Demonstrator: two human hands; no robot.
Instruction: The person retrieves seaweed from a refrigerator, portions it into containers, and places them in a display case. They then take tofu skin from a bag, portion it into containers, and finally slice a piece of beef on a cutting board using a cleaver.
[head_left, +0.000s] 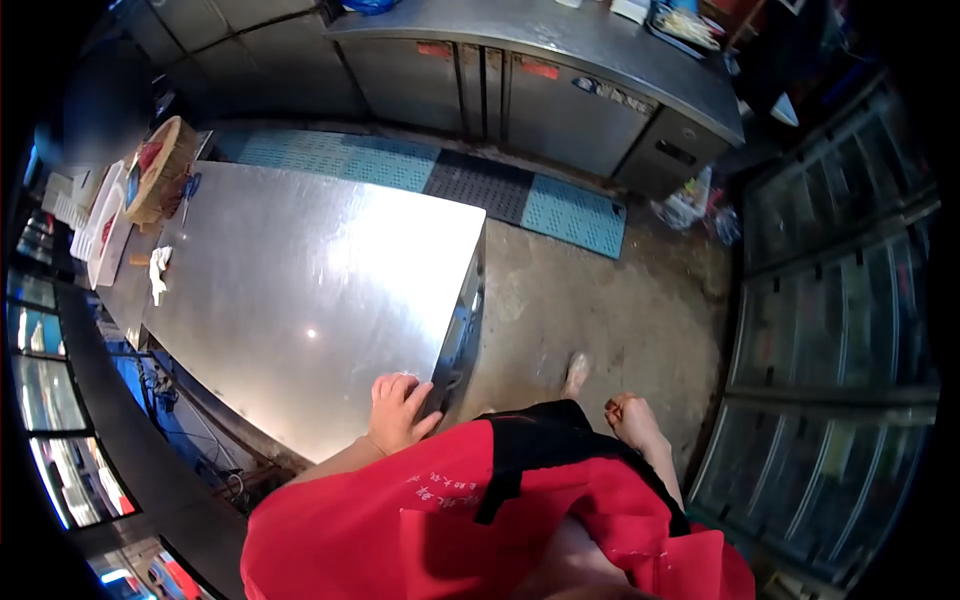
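Note:
My left hand [398, 412] lies on the near corner of a stainless steel table [320, 270], its fingers spread and nothing in them. Over the floor to the right hangs my right hand [630, 418], fingers curled in with nothing visible in them. A red apron [450, 510] with white lettering covers my front. At the far left of the tabletop lies a crumpled white cloth or tissue [159, 272]. Past it are a round woven basket [170, 165] with something red in it and a white tray [112, 240].
Blue and dark perforated mats [570, 212] run along a steel counter [560, 45] with cabinet doors. Tall glass-fronted cabinets [835, 330] line the right side. Plastic bags [688, 205] lie on the floor by the counter. Wires hang below the table's left edge.

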